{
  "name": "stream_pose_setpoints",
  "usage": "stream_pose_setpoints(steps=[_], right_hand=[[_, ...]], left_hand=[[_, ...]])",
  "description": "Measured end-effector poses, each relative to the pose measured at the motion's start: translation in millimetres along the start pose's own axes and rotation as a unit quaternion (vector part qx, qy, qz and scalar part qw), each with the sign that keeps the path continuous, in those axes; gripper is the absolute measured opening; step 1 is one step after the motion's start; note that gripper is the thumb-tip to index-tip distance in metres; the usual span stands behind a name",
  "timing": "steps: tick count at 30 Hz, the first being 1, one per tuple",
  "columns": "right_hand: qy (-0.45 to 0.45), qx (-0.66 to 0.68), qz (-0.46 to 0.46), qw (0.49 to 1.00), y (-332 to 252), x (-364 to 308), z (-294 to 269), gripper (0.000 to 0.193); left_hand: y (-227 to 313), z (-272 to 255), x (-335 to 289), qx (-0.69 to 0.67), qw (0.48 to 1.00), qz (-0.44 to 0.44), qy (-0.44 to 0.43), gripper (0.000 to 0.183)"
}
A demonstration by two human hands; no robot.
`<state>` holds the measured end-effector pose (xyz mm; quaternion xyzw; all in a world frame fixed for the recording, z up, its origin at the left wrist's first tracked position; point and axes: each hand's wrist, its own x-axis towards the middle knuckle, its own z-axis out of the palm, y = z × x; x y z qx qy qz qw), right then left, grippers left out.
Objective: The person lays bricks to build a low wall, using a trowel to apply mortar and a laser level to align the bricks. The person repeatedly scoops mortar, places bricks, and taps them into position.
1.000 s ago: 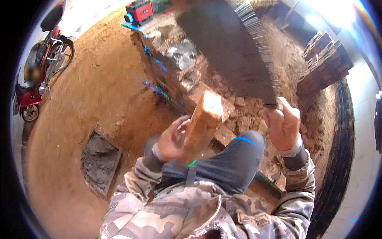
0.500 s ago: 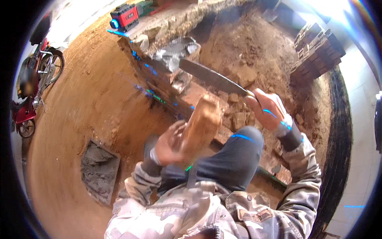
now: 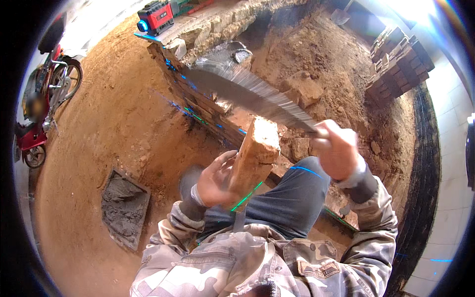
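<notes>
My left hand (image 3: 213, 182) grips a reddish-brown brick (image 3: 252, 166), held up on end in front of my lap with its pale end facing up. A green laser line crosses its lower part. My right hand (image 3: 339, 152) is closed around the handle of a bricklayer's knife (image 3: 247, 96), whose long, broad blade is smeared by motion. The blade points to the far left, above and beyond the brick, and appears apart from it. Past the blade, wet grey mortar (image 3: 222, 55) lies on the low masonry wall (image 3: 198, 99).
A tray of grey mortar (image 3: 123, 210) lies on the dirt at left. A red laser level (image 3: 156, 19) stands on the ledge at far left. Stacked bricks (image 3: 400, 69) stand far right, and a shovel (image 3: 341, 17) behind. A red motorcycle (image 3: 38, 111) is parked at the left edge.
My right hand has come lower and nearer, and the knife's blade is now blurred by a swing. The brick, blurred before, is steadier in my left hand.
</notes>
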<state>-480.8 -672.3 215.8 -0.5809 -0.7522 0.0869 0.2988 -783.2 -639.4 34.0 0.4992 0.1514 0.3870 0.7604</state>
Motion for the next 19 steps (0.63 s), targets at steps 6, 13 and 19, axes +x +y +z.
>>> stream_pose_setpoints(steps=[6, 13, 19], right_hand=[[0.028, -0.059, 0.061, 0.996, 65.7, -11.1, 6.4, 0.025], [0.167, 0.371, 0.203, 0.891, 32.6, -18.3, 17.7, 0.035], [0.142, 0.505, 0.250, 0.814, 53.4, -57.4, 63.2, 0.038]], left_hand=[[6.8, 11.5, 1.0, -0.046, 0.999, -0.007, -0.004, 0.116], [13.3, 30.7, 20.8, -0.377, 0.922, 0.023, 0.087, 0.095], [10.2, 0.0, 27.3, -0.369, 0.913, 0.109, 0.140, 0.085]])
